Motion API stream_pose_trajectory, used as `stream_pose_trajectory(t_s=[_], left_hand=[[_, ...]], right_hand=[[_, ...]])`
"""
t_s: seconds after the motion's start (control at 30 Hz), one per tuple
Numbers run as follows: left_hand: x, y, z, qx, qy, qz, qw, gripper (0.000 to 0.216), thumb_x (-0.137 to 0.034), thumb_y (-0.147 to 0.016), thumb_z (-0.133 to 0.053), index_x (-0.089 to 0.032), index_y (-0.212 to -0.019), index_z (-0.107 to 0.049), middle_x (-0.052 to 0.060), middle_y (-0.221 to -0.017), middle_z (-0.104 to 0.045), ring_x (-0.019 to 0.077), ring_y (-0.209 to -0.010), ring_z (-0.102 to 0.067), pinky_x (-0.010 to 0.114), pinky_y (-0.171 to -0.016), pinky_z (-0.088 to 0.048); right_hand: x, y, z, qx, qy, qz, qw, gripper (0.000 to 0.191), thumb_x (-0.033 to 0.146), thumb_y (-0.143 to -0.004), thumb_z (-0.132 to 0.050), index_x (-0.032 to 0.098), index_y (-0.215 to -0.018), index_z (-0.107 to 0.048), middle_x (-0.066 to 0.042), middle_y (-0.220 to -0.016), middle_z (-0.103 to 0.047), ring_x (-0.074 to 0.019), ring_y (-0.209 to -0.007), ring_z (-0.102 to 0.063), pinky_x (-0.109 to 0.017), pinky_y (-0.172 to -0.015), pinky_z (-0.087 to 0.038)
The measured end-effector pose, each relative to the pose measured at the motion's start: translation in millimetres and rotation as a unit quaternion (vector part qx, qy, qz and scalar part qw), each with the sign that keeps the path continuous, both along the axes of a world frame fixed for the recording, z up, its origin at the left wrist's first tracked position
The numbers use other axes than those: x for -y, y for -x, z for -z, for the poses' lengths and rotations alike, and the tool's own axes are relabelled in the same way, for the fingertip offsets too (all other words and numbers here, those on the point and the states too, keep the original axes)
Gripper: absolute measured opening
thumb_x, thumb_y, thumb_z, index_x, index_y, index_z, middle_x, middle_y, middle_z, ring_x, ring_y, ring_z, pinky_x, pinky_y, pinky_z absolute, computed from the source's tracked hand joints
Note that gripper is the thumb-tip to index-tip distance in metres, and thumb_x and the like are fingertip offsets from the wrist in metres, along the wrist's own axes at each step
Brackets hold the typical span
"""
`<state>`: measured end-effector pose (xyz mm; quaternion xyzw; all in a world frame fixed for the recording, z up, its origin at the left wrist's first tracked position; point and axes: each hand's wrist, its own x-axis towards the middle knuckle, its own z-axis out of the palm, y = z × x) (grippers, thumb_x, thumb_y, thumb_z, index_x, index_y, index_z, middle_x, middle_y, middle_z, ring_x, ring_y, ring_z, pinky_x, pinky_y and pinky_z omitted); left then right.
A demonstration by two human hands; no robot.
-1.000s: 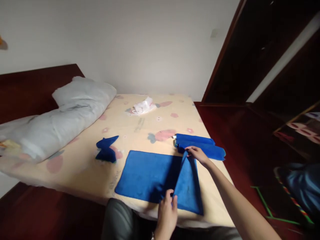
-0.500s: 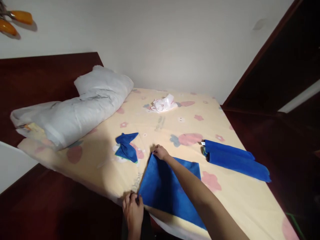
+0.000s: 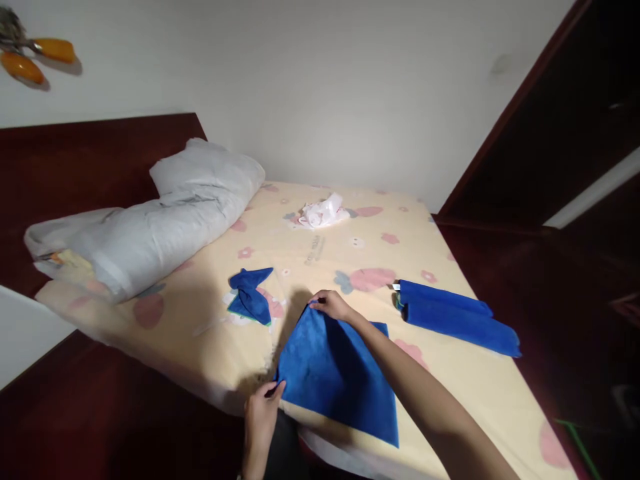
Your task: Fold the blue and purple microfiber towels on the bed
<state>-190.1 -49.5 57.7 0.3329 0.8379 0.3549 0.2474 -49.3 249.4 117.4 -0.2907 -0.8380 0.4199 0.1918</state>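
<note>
A blue towel (image 3: pixel 330 373) lies folded in half near the front edge of the bed (image 3: pixel 330 267). My right hand (image 3: pixel 333 305) pinches its far left corner. My left hand (image 3: pixel 263 410) pinches its near left corner at the bed's edge. A small folded blue cloth shape (image 3: pixel 251 297) sits just left of the towel. A rolled blue towel (image 3: pixel 453 317) lies to the right of my right arm.
A grey-white pillow and bedding roll (image 3: pixel 150 230) lies along the bed's left side by the dark headboard (image 3: pixel 75 167). A crumpled white plastic bag (image 3: pixel 323 212) sits at the far side. Dark wooden furniture (image 3: pixel 565 133) stands at the right. Dark red floor surrounds the bed.
My right hand has carried the towel's right half over to the left, so the towel is folded in two. My left hand moved left along the near edge. The view swung left.
</note>
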Motion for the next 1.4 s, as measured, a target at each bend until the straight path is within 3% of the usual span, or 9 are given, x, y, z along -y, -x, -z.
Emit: stream_pose_trajectory(t_s=[0.17,0.33,0.53,0.73,0.97,1.1,1.2,1.3,1.4], left_hand=[[9,-6,-58.5,0.003,-0.156,-0.055,0.986,0.052,-0.069,-0.062,-0.071,-0.02,-0.078,-0.078,0.009,-0.092,-0.079,0.0321,-0.091,-0.073,0.038,-0.083,-0.059],[26,-31,-139.6,-0.147,-0.295,0.074,0.941,0.04,-0.062,-0.077,-0.064,-0.024,-0.077,-0.077,0.006,-0.091,-0.078,0.0259,-0.085,-0.073,0.036,-0.081,-0.061],[50,-82,-209.6,-0.282,-0.423,0.186,0.841,0.009,-0.033,-0.085,-0.068,-0.029,-0.089,-0.075,0.001,-0.091,-0.076,0.0199,-0.082,-0.072,0.033,-0.08,-0.062],[35,-106,-233.6,-0.272,-0.442,0.27,0.811,0.002,-0.023,-0.081,-0.073,-0.024,-0.081,-0.073,0.0,-0.081,-0.076,0.0161,-0.074,-0.073,0.025,-0.074,-0.061],[-49,-103,-203.2,-0.065,-0.359,0.334,0.869,0.018,-0.034,-0.075,-0.079,-0.018,-0.072,-0.072,0.005,-0.077,-0.076,0.0184,-0.073,-0.072,0.026,-0.07,-0.061],[-145,-110,-168.0,0.031,-0.292,0.338,0.894,0.031,-0.045,-0.074,-0.077,-0.016,-0.082,-0.072,0.007,-0.082,-0.076,0.0199,-0.074,-0.072,0.029,-0.07,-0.059],[-206,-126,-135.0,-0.026,-0.232,0.319,0.919,0.037,-0.054,-0.083,-0.063,-0.018,-0.082,-0.07,0.007,-0.078,-0.075,0.0212,-0.081,-0.072,0.031,-0.075,-0.056],[-208,-144,-84.3,-0.098,-0.146,0.296,0.939,0.042,-0.057,-0.087,-0.054,-0.02,-0.068,-0.064,0.006,-0.062,-0.068,0.0215,-0.068,-0.068,0.031,-0.068,-0.051],[-149,-153,-12.8,-0.161,-0.091,0.294,0.938,0.041,-0.056,-0.085,-0.056,-0.021,-0.065,-0.061,0.007,-0.06,-0.066,0.023,-0.064,-0.066,0.031,-0.064,-0.047]], right_hand=[[40,-115,-101.5,-0.152,0.019,0.04,0.987,0.037,0.052,-0.079,-0.073,0.018,-0.095,-0.078,-0.009,-0.095,-0.074,-0.0218,-0.087,-0.067,-0.032,-0.078,-0.054],[115,-238,-172.8,-0.201,-0.014,0.1,0.974,0.026,0.045,-0.078,-0.078,0.021,-0.088,-0.08,-0.008,-0.093,-0.072,-0.0206,-0.084,-0.067,-0.032,-0.073,-0.056],[206,-333,-180.7,-0.278,-0.097,0.236,0.926,0.015,0.035,-0.076,-0.082,0.025,-0.087,-0.081,-0.008,-0.089,-0.071,-0.0206,-0.083,-0.066,-0.031,-0.072,-0.058],[265,-375,-167.4,-0.277,-0.113,0.303,0.905,0.011,0.031,-0.078,-0.08,0.024,-0.087,-0.08,-0.009,-0.087,-0.069,-0.0209,-0.081,-0.066,-0.029,-0.067,-0.057],[249,-387,-137.2,-0.248,-0.051,0.341,0.905,0.018,0.037,-0.078,-0.079,0.023,-0.089,-0.08,-0.008,-0.091,-0.071,-0.0219,-0.086,-0.067,-0.03,-0.071,-0.058],[170,-367,-101.8,-0.25,-0.013,0.397,0.883,0.033,0.049,-0.076,-0.077,0.022,-0.094,-0.079,-0.009,-0.101,-0.074,-0.0258,-0.097,-0.068,-0.039,-0.088,-0.056],[103,-344,-62.2,-0.27,0.011,0.479,0.835,0.049,0.06,-0.074,-0.071,0.019,-0.102,-0.076,-0.012,-0.108,-0.074,-0.0292,-0.102,-0.067,-0.045,-0.093,-0.054],[80,-333,-7.1,-0.241,0.044,0.562,0.79,0.054,0.063,-0.072,-0.067,0.016,-0.099,-0.073,-0.017,-0.11,-0.073,-0.0314,-0.1,-0.069,-0.044,-0.087,-0.055],[120,-341,59.2,-0.17,0.059,0.547,0.818,0.046,0.061,-0.075,-0.062,0.018,-0.092,-0.071,-0.015,-0.099,-0.075,-0.03,-0.091,-0.071,-0.04,-0.084,-0.055]])
